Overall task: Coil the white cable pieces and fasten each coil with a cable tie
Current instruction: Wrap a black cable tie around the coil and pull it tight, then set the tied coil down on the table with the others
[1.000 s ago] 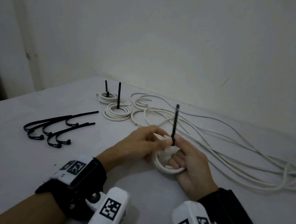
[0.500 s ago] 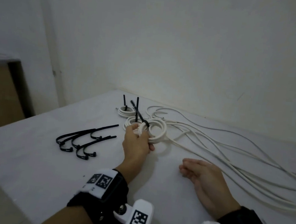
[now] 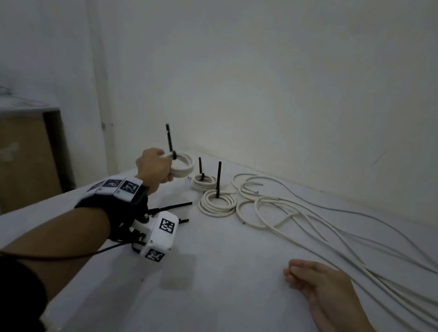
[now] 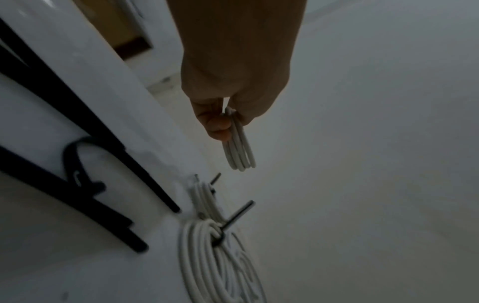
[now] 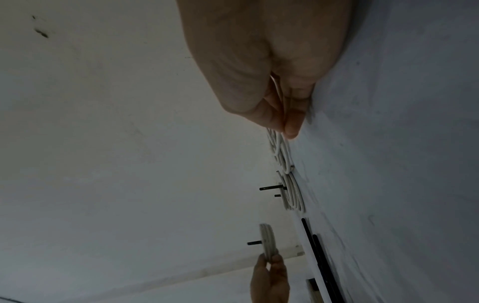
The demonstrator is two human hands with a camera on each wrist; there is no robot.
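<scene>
Nearest, the right hand [image 3: 331,291] is rested on the white table [image 3: 214,286] with fingers loosely curled and nothing held, while farther off a tied cable coil [image 3: 183,166] is gripped above the table's far-left corner by the left hand [image 3: 153,169], beside two tied coils [image 3: 211,192].

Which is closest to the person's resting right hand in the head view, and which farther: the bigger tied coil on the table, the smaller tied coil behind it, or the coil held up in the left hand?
From the right hand:
1. Bigger tied coil, lying on the table ahead and to the left.
2. Smaller tied coil, just behind it, nearer the wall.
3. Held coil, raised in the left hand, farthest left.
</scene>
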